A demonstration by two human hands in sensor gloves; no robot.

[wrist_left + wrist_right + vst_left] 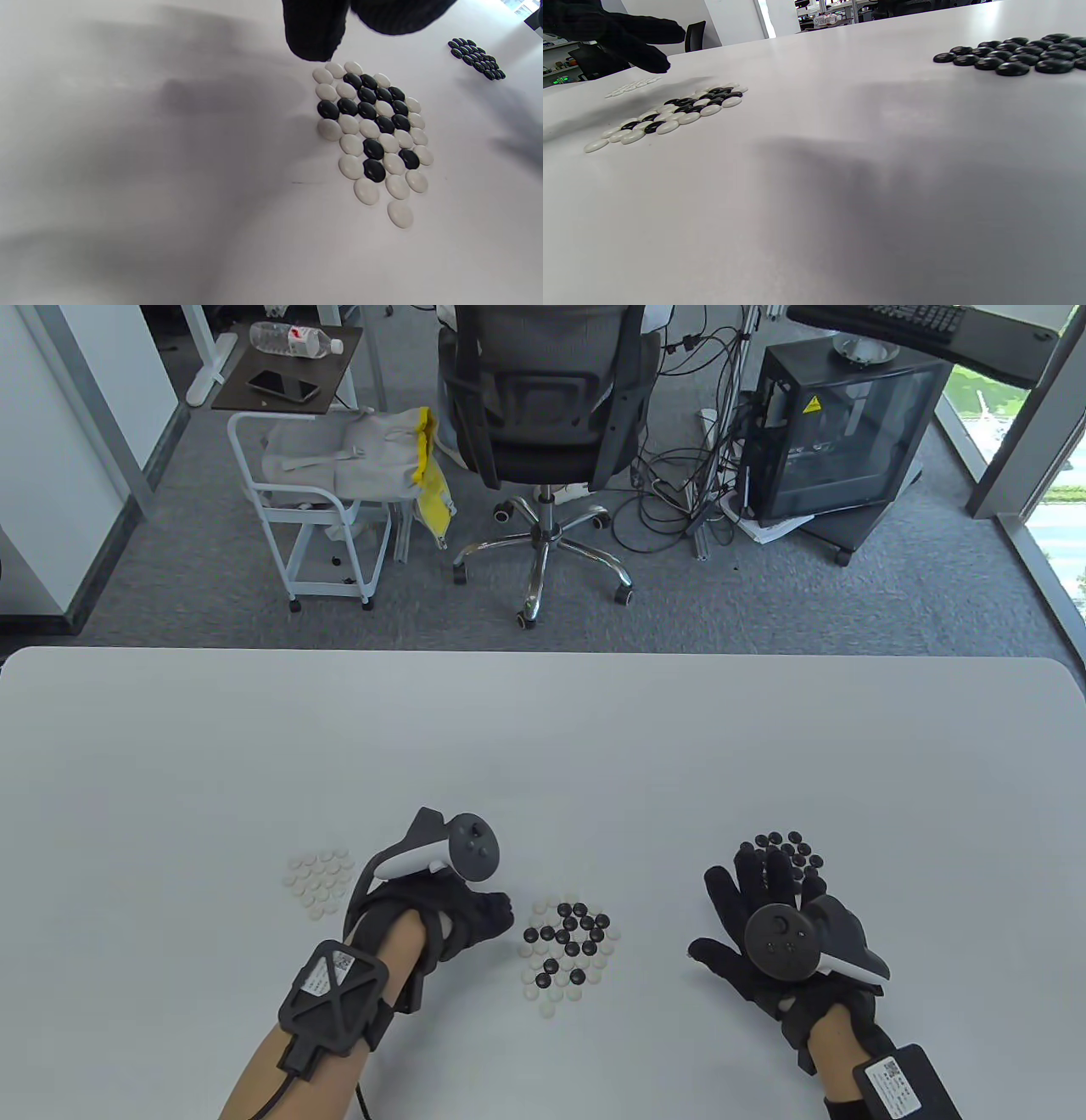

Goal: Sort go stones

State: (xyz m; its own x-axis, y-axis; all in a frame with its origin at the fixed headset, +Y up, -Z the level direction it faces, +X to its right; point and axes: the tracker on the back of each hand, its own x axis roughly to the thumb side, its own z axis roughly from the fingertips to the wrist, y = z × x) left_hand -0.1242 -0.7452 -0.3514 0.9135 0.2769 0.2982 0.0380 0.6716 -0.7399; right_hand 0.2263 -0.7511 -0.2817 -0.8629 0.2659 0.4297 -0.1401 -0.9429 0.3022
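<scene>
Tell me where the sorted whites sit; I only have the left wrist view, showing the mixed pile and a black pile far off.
Observer: The white pile lies on the table just outboard of the left hand, opposite side from the mixed pile.
Operator: Report the right hand.
Observer: The right hand is spread open, fingers straight, its fingertips reaching the near edge of the black pile.
Operator: Say whether it carries a stone.
Observer: Cannot tell; the table view shows only the back of the hand, and the right wrist view shows no fingers.
</scene>
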